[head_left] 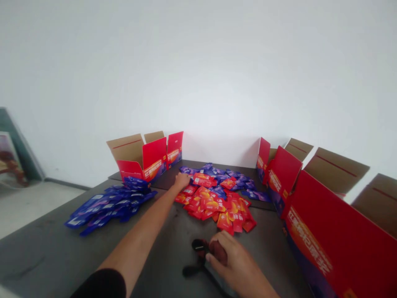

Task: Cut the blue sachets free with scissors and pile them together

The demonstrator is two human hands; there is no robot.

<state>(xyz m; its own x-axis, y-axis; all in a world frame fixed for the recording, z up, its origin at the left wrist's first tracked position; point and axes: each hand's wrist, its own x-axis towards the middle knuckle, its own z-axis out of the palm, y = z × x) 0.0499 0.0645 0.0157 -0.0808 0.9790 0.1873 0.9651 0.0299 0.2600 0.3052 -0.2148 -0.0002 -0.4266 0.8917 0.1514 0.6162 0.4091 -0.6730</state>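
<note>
My left hand point(181, 180) reaches far across the dark table point(46, 252), its fingers curled down on the blue and red sachets at the back of the loose pile point(217, 194). Whether the hand grips one I cannot make out. Red sachets point(223, 209) lie at the front of that pile and blue sachets point(217, 171) at the back. My right hand point(231, 258) rests near the table's front, fingers closed around a small dark object point(200, 246).
A sorted heap of blue sachets point(108, 205) lies at the left. An open red carton point(145, 159) stands behind it. More open red cartons line the right side, one near point(335, 244) and one farther back point(281, 178). A white wall is behind.
</note>
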